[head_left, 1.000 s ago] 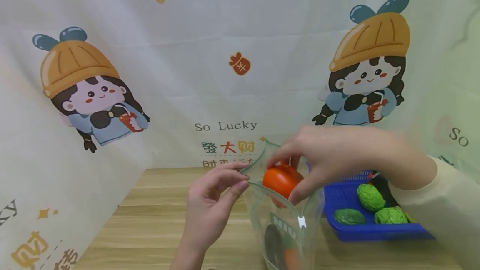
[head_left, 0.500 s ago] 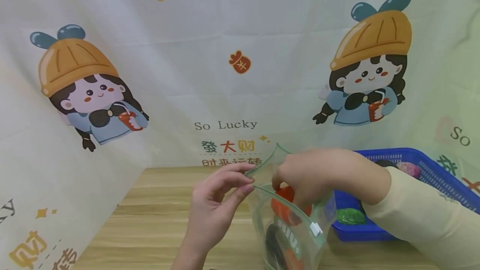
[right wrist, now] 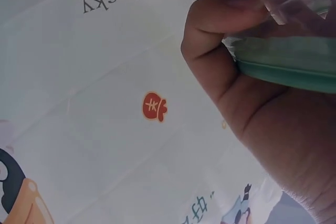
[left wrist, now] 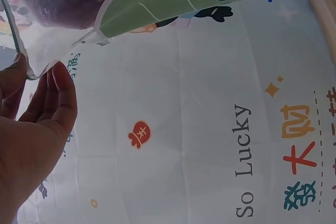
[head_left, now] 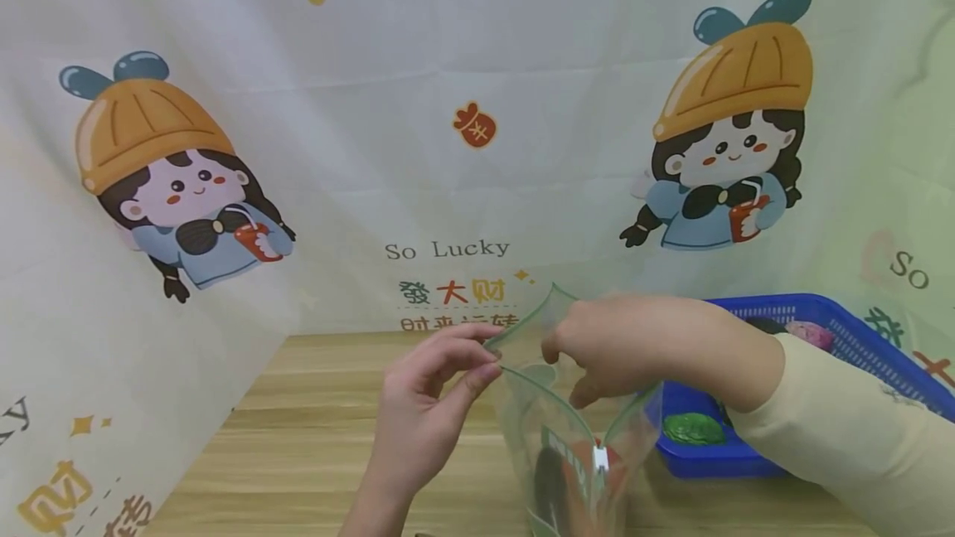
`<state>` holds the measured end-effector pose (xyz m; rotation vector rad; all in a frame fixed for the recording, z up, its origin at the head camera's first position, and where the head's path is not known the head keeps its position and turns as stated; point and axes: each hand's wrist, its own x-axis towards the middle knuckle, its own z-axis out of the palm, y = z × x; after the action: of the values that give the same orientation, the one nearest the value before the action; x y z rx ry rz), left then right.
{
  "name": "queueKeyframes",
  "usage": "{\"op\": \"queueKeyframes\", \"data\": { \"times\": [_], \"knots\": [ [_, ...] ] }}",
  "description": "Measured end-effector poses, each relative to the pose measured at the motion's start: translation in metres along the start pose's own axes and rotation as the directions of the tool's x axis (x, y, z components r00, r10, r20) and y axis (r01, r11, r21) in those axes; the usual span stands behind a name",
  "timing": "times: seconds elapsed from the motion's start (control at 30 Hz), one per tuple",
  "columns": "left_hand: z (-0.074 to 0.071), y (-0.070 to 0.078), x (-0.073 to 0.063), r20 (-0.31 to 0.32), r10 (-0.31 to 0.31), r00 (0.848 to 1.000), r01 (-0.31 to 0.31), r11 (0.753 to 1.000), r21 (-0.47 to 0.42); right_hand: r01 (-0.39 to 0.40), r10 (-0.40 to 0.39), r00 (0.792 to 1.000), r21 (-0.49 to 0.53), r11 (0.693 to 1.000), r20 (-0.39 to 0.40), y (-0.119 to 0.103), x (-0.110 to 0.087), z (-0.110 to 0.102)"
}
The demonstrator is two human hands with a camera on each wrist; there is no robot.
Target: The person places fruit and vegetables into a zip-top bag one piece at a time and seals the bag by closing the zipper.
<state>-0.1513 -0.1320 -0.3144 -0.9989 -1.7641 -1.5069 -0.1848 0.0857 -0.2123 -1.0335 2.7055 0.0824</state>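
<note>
A clear zip bag [head_left: 515,429] with a green rim and white slider [head_left: 600,458] stands upright on the table, mouth spread. My left hand [head_left: 429,408] pinches its left rim between thumb and fingers; the left wrist view shows this hand [left wrist: 39,124] holding the film edge. In the bag's mouth my right hand [head_left: 619,346] has its fingers loosely bent and apart, with nothing between them. Below it, inside the bag, sits a red tomato [head_left: 615,464], beside a long dark vegetable [head_left: 550,483]. The bag's green rim crosses the right palm [right wrist: 278,108] in the right wrist view.
A blue plastic basket [head_left: 716,464] stands right of the bag, partly hidden under the right forearm. It holds a dark green vegetable [head_left: 694,428] and a pink piece [head_left: 809,335]. A printed cloth [head_left: 477,189] hangs behind the wooden table [head_left: 298,437].
The right hand lowered the tomato into the bag and let it go; the tomato dropped toward the bottom. The right hand stays at the mouth. The left hand keeps its pinch on the rim.
</note>
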Motion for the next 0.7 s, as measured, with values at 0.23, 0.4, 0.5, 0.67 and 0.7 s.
{"op": "queueKeyframes", "data": {
  "times": [0.23,0.4,0.5,0.67,0.7],
  "knots": [
    [-0.001,-0.001,-0.001,0.002,-0.025,1.0,0.025,1.0,0.012,0.13,-0.127,0.988,0.034,0.991,-0.083,0.01,-0.003,-0.007],
    [-0.002,0.0,-0.001,0.005,-0.025,1.0,0.025,1.0,0.011,0.234,-0.25,0.87,-0.09,0.968,-0.424,0.021,-0.007,-0.014],
    [-0.002,0.0,0.0,0.006,-0.024,1.0,0.024,1.0,0.013,0.168,-0.194,0.772,-0.101,0.981,-0.606,0.033,-0.008,-0.019],
    [-0.002,0.0,0.0,0.009,-0.027,1.0,0.027,1.0,0.016,-0.011,-0.006,0.773,-0.024,1.0,-0.635,0.066,-0.003,-0.018],
    [-0.002,0.0,0.0,0.009,-0.027,1.0,0.026,1.0,0.016,-0.053,0.025,0.799,-0.028,0.998,-0.6,0.075,-0.001,-0.016]
  ]
}}
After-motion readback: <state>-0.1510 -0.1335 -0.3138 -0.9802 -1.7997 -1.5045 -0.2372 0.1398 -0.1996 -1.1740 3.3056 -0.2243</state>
